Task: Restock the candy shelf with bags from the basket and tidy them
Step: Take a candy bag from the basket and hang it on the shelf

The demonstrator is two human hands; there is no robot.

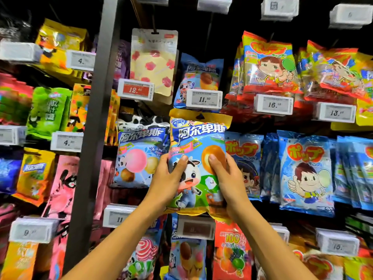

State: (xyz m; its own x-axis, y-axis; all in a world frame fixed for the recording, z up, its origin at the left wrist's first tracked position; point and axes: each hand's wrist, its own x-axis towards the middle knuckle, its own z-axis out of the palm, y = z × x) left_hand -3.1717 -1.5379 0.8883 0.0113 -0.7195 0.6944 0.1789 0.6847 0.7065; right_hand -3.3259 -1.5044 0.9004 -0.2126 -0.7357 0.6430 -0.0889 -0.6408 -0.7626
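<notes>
Both hands grip one candy bag (198, 158) upright in front of the shelf: left hand (168, 178) on its left edge, right hand (228, 178) on the right, thumbs on its front. Bag top sits just under the 11.50 price tag (204, 99), beside a similar hanging bag (139, 158).

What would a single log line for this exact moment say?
left hand: holding cow candy bag | right hand: holding same bag | bag: upright, raised before hanging bags, under 11.50 price tag | basket: unseen
</notes>
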